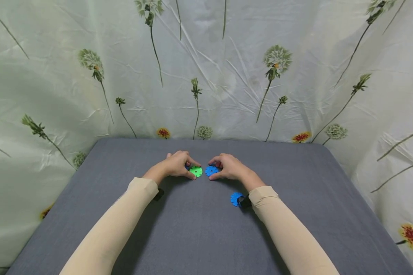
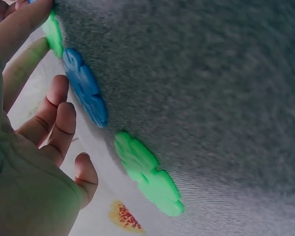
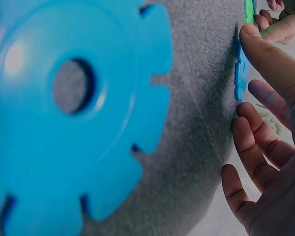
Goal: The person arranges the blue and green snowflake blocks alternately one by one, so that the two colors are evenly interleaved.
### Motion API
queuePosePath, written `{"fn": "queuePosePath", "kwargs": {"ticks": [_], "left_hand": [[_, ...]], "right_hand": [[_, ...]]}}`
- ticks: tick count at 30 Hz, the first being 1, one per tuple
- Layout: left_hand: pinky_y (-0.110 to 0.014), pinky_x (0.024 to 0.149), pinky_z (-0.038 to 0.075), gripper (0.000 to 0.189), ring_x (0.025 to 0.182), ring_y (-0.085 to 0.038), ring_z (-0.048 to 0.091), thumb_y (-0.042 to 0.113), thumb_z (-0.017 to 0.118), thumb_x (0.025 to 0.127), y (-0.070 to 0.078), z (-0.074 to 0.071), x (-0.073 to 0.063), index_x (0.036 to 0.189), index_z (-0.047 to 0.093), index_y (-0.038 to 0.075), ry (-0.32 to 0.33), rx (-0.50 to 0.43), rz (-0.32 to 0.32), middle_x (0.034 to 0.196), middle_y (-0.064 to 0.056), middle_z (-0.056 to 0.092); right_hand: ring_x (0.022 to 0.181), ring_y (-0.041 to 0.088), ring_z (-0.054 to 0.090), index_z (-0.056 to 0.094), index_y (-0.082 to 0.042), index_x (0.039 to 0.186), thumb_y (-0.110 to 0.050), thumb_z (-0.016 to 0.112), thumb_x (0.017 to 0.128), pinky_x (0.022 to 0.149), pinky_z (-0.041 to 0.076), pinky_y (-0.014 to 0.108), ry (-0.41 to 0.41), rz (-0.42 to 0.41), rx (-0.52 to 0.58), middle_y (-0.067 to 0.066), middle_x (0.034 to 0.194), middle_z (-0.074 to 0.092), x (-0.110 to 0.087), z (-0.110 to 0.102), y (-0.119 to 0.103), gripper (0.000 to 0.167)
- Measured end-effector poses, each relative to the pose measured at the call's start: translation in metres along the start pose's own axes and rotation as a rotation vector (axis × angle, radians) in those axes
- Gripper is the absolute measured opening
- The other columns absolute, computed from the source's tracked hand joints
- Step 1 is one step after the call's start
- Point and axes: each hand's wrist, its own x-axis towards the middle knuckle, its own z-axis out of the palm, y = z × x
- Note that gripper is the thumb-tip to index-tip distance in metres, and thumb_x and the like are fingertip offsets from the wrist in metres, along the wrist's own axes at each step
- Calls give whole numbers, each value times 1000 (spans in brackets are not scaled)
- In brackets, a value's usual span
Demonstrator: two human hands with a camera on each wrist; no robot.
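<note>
In the head view my left hand pinches a green notched disc by its edges, between thumb and index finger. Facing it, my right hand holds a blue notched disc the same way, a small gap from the green one. Both discs are at the grey tabletop. The left wrist view has a second blue disc and another green disc lying beside my left fingers. The left hand mostly hides them from the head camera. Another blue disc lies beneath my right wrist, large in the right wrist view.
A grey cloth covers the table. Behind it and along the sides hangs a pale curtain printed with flowers. Dark wrist cameras sit under both cuffs, the right one close to the loose blue disc.
</note>
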Motion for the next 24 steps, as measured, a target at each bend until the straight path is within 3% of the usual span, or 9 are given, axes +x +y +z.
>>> {"fn": "queuePosePath", "kwargs": {"ticks": [8, 24], "left_hand": [[-43, 82, 28, 48, 104, -23, 55, 42, 92, 86, 6, -4, -1, 131, 80, 33, 8, 20, 13, 113, -1, 64], [-41, 82, 28, 56, 106, -19, 57, 46, 91, 87, 24, 0, 10, 139, 75, 33, 14, -6, 53, 115, -2, 63]], "right_hand": [[103, 20, 63, 73, -11, 138, -36, 84, 96, 95, 54, 41, -36, -57, 57, 8, 115, 70, -10, -9, 6, 50], [111, 23, 66, 73, -11, 137, -32, 84, 96, 101, 54, 46, -71, -43, 61, 10, 121, 72, -55, -32, 20, 47]]}}
